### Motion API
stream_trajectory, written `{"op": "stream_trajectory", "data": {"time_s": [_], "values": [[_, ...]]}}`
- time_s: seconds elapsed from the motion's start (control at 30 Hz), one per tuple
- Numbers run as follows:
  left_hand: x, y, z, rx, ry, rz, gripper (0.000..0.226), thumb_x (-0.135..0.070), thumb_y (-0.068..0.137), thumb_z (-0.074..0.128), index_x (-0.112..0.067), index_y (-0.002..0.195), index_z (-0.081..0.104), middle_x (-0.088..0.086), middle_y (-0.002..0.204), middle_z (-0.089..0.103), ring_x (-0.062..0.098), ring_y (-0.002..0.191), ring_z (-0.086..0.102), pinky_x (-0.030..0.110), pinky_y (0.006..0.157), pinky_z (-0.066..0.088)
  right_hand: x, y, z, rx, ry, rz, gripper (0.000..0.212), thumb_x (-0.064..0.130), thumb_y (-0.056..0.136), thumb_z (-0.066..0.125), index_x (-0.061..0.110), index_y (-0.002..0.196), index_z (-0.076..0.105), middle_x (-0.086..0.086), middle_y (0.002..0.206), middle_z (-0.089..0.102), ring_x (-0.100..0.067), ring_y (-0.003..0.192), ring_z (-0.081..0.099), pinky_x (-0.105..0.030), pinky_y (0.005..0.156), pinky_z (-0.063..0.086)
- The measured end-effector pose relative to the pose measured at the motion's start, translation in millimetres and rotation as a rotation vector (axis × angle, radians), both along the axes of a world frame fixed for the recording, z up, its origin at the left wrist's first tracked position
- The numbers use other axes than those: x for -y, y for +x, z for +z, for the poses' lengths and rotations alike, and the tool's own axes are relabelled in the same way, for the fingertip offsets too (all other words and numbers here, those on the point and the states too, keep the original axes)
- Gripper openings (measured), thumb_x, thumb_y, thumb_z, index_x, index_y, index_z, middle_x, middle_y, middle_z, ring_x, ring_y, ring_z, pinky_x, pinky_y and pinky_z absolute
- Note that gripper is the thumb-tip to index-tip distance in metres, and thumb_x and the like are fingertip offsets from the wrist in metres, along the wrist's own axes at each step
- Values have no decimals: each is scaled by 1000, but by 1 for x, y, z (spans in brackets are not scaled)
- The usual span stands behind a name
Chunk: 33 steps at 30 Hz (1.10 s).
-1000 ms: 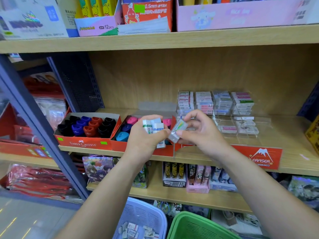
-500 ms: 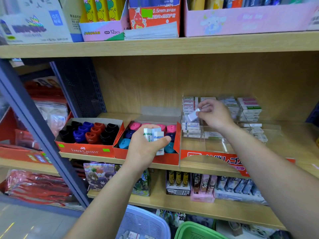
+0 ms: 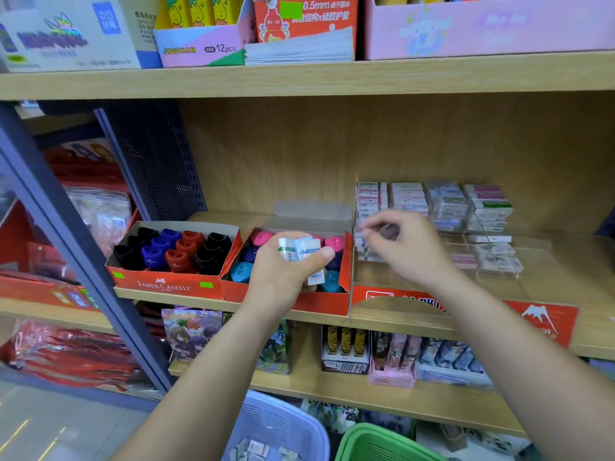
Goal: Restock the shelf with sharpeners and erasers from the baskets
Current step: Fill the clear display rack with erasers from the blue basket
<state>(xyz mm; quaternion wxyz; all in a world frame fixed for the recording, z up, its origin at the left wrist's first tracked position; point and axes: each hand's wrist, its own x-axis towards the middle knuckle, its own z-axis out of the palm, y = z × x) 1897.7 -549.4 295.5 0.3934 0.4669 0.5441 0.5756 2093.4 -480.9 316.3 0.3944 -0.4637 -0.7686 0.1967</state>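
A: Any readable text?
B: Sharpener box (image 3: 163,285), front: "FABER-CASTELL". Its green stickers (image 3: 206,285): nothing legible. Pink box (image 3: 199,49): "JOGUMAN", "12pcs". Red box (image 3: 306,18): "0.5mm" plus Chinese print.
A: Red sign (image 3: 542,322)?
B: Mountain logo. Lettering is mostly covered, can't read it. Erasers (image 3: 301,249): wrapper print too small. White carton (image 3: 66,38): logo blurred, unreadable.

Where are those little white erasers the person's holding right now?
In the head view, the white erasers sit gripped in the left hand, centre frame, in front of the red box of pink and blue sharpeners.
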Motion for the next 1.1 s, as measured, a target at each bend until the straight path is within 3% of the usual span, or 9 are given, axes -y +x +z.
{"op": "stream_trajectory", "data": {"time_s": [0.1, 0.2, 0.27, 0.4, 0.5, 0.63, 0.83, 0.97, 1.1], "values": [[2, 5, 4, 38, -3, -17, 34, -24, 79, 85, -13, 105, 67, 8, 87, 74, 20, 77, 72, 27, 57, 56, 40, -16, -9, -96, -176, 239, 25, 19, 87, 77, 29, 110, 71, 7, 91, 72, -8, 82, 68, -20, 75, 55], [6, 9, 4, 51, 18, -44, 22, -20, 83, 82, -17, 98, 67, 0, 76, 72, 12, 67, 68, 25, 54, 54, 51, -29, -18, -205, -219, 263, 39, 17, 83, 82, 27, 117, 67, -3, 88, 72, -20, 80, 69, -30, 76, 57], [9, 9, 5, 63, 23, -52, 20, -20, 84, 81, -18, 99, 67, 0, 76, 71, 13, 68, 68, 25, 54, 54, 52, -32, -19, -269, -230, 261, 36, 14, 82, 82, 24, 115, 69, -7, 89, 71, -24, 81, 68, -34, 79, 58], [15, 5, 9, 146, 12, -104, 20, -23, 82, 78, -18, 98, 67, 0, 77, 74, 16, 70, 69, 28, 58, 57, 54, -33, -18, -286, -276, 297, 31, 11, 87, 77, 24, 114, 71, -5, 100, 68, -19, 83, 67, -24, 78, 56], [21, 4, 11, 230, -10, -150, 45, -31, 75, 77, -12, 115, 66, 12, 102, 77, 23, 91, 74, 30, 68, 60, 53, -32, -16, -379, -355, 304, 35, 4, 88, 74, 23, 117, 68, -3, 102, 70, -14, 79, 67, -21, 70, 54], [26, 1, 9, 240, -20, -157, 27, -10, 87, 74, -13, 112, 65, 11, 102, 76, 22, 89, 74, 27, 66, 61, 52, -27, -17, -463, -408, 285, 39, 3, 86, 76, 26, 116, 65, -5, 101, 74, -16, 78, 67, -27, 67, 56], [27, 2, 10, 210, 0, -135, 27, -8, 87, 76, -15, 112, 67, 8, 99, 78, 22, 89, 76, 28, 66, 60, 55, -30, -19, -485, -372, 313, 45, 4, 86, 77, 30, 120, 63, -7, 103, 72, -14, 81, 66, -25, 74, 55], [28, 5, 11, 178, 17, -105, 26, -4, 86, 77, -14, 109, 69, 6, 94, 77, 19, 85, 75, 28, 65, 61, 53, -27, -19, -445, -342, 320, 36, 3, 88, 74, 29, 111, 68, -12, 100, 68, -15, 86, 63, -31, 83, 56], [29, 6, 14, 126, 30, -93, 26, -4, 87, 77, -14, 109, 68, 6, 91, 76, 18, 80, 75, 25, 62, 59, 55, -24, -14, -510, -392, 282, 21, 6, 96, 64, 18, 113, 69, -13, 106, 66, -21, 92, 71, -35, 79, 62]]}}
